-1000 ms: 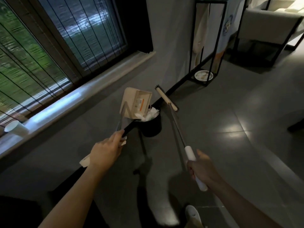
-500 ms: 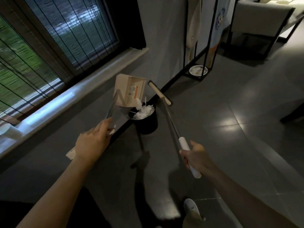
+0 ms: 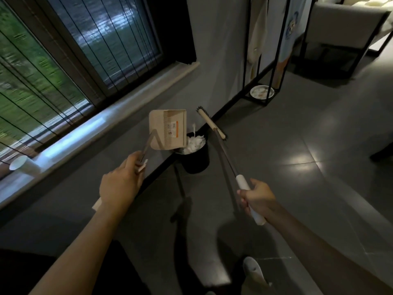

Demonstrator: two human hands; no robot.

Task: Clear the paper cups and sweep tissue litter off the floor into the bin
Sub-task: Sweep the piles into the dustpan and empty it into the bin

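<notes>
My left hand (image 3: 122,184) grips the handle of a beige dustpan (image 3: 168,129), tipped up over the left rim of a black bin (image 3: 196,158). White tissue litter (image 3: 194,143) is heaped in the bin's mouth, and one scrap is in the air just above it. My right hand (image 3: 256,196) holds the white grip of a broom whose head (image 3: 210,122) hangs in the air just right of the bin. A white paper cup (image 3: 24,166) stands on the window sill at the far left.
The grey window sill (image 3: 102,124) runs along the left under a barred window. A black metal rack (image 3: 265,60) with a small dish (image 3: 261,91) at its base stands behind the bin. A sofa (image 3: 348,28) is at the back right. My shoe (image 3: 253,271) shows on the grey tiled floor.
The dustpan has tipped higher and tissue has dropped from it into the bin. The view has shifted, bringing the cup on the sill back into sight.
</notes>
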